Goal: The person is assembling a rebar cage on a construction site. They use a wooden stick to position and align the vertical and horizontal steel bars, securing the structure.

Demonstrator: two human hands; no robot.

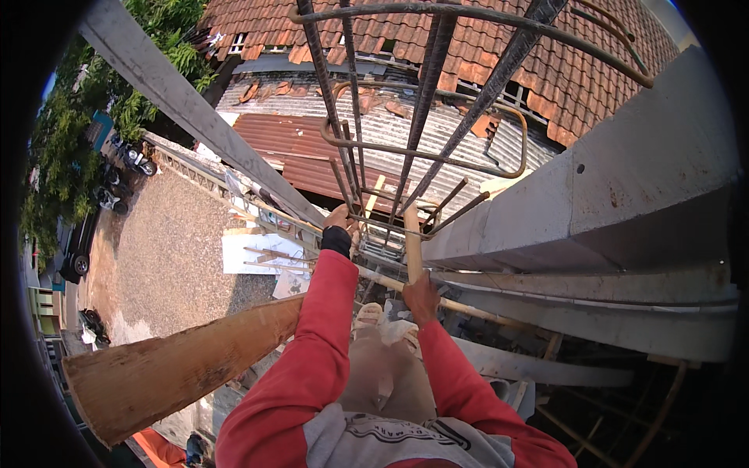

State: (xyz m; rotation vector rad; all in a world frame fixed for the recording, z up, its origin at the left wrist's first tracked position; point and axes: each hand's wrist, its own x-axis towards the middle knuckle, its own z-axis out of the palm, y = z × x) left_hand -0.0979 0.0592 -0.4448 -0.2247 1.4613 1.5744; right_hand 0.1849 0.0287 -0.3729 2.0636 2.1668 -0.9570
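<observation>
My right hand [422,298] is closed round the lower end of a pale wooden handle [413,253]. The handle points away from me and its far end reaches the reinforcing bars; I cannot make out a tool head on it. Farther forward, my left hand [340,218], with a black band at the wrist, has its fingers curled at the foot of the bars, apparently round a rebar [341,181]. Upright ribbed bars [421,93] form a column cage, ringed by bent stirrups [427,153]. A thin crosswise stirrup [390,225] lies between my hands.
Grey concrete beams flank me, a wide one [538,210] at right and a narrow one [195,109] at left. A wooden plank [183,366] juts out at lower left. Below are a gravel yard [175,249], parked motorbikes [139,161] and tiled roofs [499,47]. Bamboo poles [491,312] cross near my feet.
</observation>
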